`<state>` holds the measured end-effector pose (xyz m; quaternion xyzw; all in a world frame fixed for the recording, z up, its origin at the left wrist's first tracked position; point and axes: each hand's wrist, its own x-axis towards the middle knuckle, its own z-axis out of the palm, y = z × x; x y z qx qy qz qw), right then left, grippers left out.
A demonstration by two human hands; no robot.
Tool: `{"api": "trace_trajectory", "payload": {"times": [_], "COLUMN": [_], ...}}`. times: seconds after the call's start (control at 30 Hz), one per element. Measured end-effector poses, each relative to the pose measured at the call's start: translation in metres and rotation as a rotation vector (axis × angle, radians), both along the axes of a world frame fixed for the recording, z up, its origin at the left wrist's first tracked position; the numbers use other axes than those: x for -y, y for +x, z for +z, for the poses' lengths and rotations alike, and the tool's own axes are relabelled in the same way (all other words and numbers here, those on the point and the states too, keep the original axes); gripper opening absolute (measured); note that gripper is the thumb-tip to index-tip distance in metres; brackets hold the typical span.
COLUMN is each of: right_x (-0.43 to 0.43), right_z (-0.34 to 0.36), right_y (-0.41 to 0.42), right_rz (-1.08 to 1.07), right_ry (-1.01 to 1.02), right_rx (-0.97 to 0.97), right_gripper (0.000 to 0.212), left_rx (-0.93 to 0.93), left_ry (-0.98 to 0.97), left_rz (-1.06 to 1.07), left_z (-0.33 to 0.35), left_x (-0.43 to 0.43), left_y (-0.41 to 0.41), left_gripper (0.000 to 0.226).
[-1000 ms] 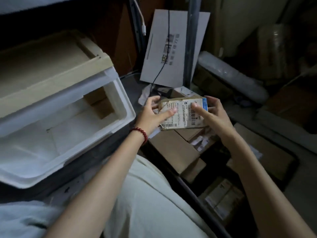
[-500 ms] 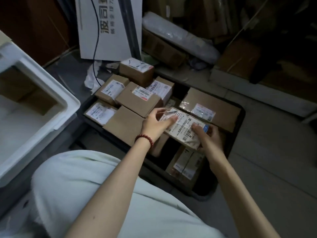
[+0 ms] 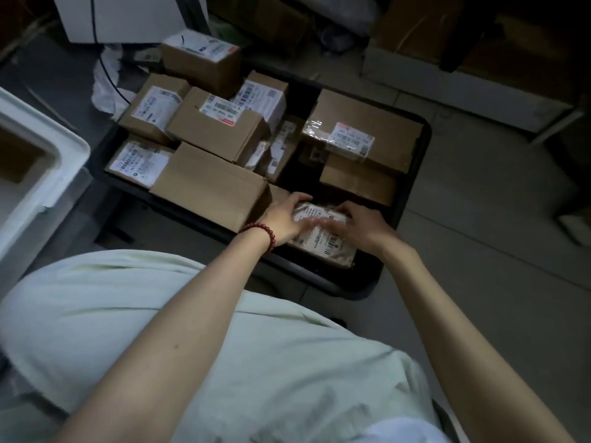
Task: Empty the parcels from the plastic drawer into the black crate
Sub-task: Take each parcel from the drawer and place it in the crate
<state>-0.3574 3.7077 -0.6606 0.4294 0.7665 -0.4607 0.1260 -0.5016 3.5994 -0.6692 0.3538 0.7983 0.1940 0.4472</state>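
Note:
A small brown parcel (image 3: 323, 239) with a white barcode label lies low in the near right corner of the black crate (image 3: 412, 193). My left hand (image 3: 287, 215), with a red bead bracelet at the wrist, grips its left end. Its right end is held by my right hand (image 3: 358, 225), fingers curled over the top. Several cardboard parcels (image 3: 217, 135) with labels fill the crate. The white plastic drawer (image 3: 41, 174) stands open at the left edge; only its corner shows, with a brown shape inside.
A large brown box (image 3: 211, 187) lies just left of my hands, and a taped box (image 3: 364, 132) sits behind them. A white board (image 3: 128, 17) with a black cable leans at the back. Grey floor tiles (image 3: 479, 251) lie to the right.
Both hands have lowered the labelled parcel from above the boxes down into the crate's near right corner. The view has tilted down and right, so less of the drawer shows.

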Motion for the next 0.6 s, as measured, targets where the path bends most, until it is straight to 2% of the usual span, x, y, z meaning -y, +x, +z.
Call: {"api": "trace_trajectory", "payload": {"times": [0.17,0.37,0.47,0.6], "right_x": [0.008,0.01,0.012,0.014], "right_z": [-0.012,-0.022,-0.024,-0.025], "right_y": [-0.005,-0.007,-0.008,-0.008], "right_rz": [0.153,0.252,0.277,0.287], "right_ry": [0.002,0.048,0.08,0.102], "right_rx": [0.081,0.199,0.186,0.207], "right_gripper": [0.049,0.046,0.046,0.047], "left_rx": [-0.02,-0.092,-0.193,-0.506], "left_ry": [-0.163,-0.235,-0.227,-0.283], "left_rz": [-0.101,-0.204,-0.274,-0.465], "left_z": [-0.015,-0.024,-0.02,-0.013], "left_x": [0.002,-0.009,-0.012,-0.016], "left_y": [0.005,0.015,0.016,0.02], "left_gripper": [0.056,0.059,0.062,0.063]}}
